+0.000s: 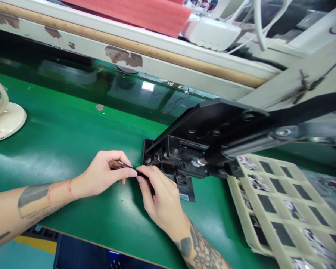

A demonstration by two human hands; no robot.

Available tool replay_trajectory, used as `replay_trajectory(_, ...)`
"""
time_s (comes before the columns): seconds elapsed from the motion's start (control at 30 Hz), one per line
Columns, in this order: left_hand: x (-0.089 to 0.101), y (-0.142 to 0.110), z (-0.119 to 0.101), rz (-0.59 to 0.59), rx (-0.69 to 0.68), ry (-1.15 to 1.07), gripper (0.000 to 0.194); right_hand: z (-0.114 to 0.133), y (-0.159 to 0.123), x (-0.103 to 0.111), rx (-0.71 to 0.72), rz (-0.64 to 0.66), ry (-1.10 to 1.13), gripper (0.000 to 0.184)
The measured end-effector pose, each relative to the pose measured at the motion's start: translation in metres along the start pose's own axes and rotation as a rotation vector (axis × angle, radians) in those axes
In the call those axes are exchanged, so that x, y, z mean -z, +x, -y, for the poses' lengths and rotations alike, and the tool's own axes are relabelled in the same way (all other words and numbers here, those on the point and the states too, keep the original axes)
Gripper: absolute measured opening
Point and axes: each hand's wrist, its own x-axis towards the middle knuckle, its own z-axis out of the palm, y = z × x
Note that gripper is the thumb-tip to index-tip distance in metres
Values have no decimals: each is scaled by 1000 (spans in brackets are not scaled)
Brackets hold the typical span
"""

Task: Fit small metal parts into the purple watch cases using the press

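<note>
My left hand (105, 173) and my right hand (159, 196) meet over the green bench mat (61, 138), both pinching a thin black rod-like part (128, 167) between fingertips. The part's right end points at a small coil spring (154, 161) on the left face of a black metal fixture (201, 145). The fixture sits on a black base plate (187, 188) and a silver shaft (252, 145) runs out of it to the right. Both hands are closed on the part; its exact shape is hidden by my fingers.
A cream compartment tray (280, 209) with small parts lies at the right. A white fan base (5, 119) stands at the left edge. Behind runs a worn white rail (134, 56) with a pink pad (145, 13) and white cables (257, 22) above.
</note>
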Motion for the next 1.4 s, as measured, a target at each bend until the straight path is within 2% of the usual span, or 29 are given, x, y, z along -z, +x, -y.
replay_trajectory(0.07, 0, -1, 1, 12, -27, -2, 22, -2, -1, -1, 10, -2, -14, 26)
replay_trajectory(0.13, 0, -1, 2, 32, -45, -25, 29, -5, -2, -2, 16, -3, -18, 29)
replay_trajectory(0.27, 1, -1, 2, 69, -38, -37, 12, -4, -3, -3, -16, 17, 32, 33)
replay_trajectory(0.43, 3, -2, 0, 53, -38, 15, 13, 1, -2, 0, -65, -6, 62, 23)
replay_trajectory(0.53, 5, -2, -1, 60, -53, 90, 14, 0, -1, -1, -19, -8, 24, 22)
replay_trajectory(0.6, 6, -2, -1, 49, -141, 210, 12, -2, 1, -2, 18, -5, 3, 22)
replay_trajectory(0.73, 6, -6, -3, 39, -442, 578, 1, -2, 1, -2, 42, -11, -51, 21)
replay_trajectory(0.83, 5, -9, -3, 26, -544, 677, 11, 1, 0, -2, 37, -38, -41, 32)
replay_trajectory(0.93, 7, -10, -4, 17, -521, 661, 14, 4, -2, -1, 102, -54, 6, 48)
replay_trajectory(1.07, 11, -10, -4, 20, -518, 670, 4, 4, -2, -1, 166, -63, -14, 36)
replay_trajectory(1.13, 13, -9, -4, 27, -549, 710, 9, 3, -1, -1, 163, -88, -50, 31)
replay_trajectory(1.33, 16, -9, 0, 198, -523, 733, 13, 3, 0, -1, 122, -59, -143, 30)
replay_trajectory(1.4, 15, -8, 1, 223, -527, 750, 9, 3, 0, 0, 100, -43, -135, 30)
